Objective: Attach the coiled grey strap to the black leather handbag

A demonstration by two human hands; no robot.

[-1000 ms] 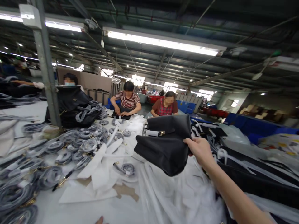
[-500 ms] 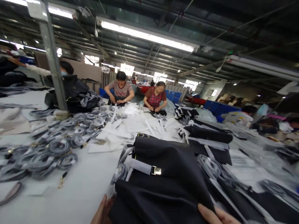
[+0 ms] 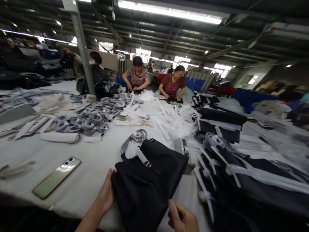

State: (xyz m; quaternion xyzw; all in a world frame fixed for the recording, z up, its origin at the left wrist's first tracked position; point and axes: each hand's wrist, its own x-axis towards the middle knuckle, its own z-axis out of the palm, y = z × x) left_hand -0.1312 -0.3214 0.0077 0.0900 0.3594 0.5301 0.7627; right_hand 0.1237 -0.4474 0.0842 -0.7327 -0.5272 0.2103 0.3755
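Observation:
A black handbag with a gold clasp lies tilted on the white table in front of me. White wrapping covers the strap beside its clasp. My left hand grips the bag's left edge, with the fingertips partly hidden behind it. At the lower right edge, my right hand is closed with thumb and fingers pinching the black material. A coiled, wrapped grey strap with a gold hook rests against the bag's upper left side.
A phone lies at the left. Wrapped coiled straps are heaped behind it, near a metal post. White paper strips cover the middle. Stacked black bags fill the right. Several people work across the table.
The bag has turned and sits lower, further from the camera, with both hands still on it. My view has swung right and down, bringing the phone into sight.

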